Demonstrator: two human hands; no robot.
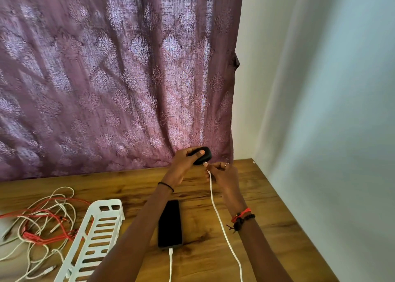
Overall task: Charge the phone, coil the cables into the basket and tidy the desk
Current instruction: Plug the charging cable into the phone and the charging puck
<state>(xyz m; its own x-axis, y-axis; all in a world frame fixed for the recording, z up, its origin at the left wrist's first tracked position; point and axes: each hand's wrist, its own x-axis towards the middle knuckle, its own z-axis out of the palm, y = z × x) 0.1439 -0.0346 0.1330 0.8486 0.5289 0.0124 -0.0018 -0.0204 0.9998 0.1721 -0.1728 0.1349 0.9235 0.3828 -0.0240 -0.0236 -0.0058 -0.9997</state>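
A black phone (170, 224) lies face up on the wooden desk (256, 228), with a white cable (222, 228) plugged into its near end. My left hand (183, 166) grips a black charger block (203, 154) above the desk's far edge. My right hand (224, 175) pinches the white cable's other plug right at the block's underside. A white slatted basket (94, 241) stands left of the phone. A tangle of red and white cables (38, 224) lies loose at the far left.
A purple patterned curtain (117, 78) hangs behind the desk. A pale wall (320, 111) closes the right side. The desk's right edge runs diagonally toward the lower right.
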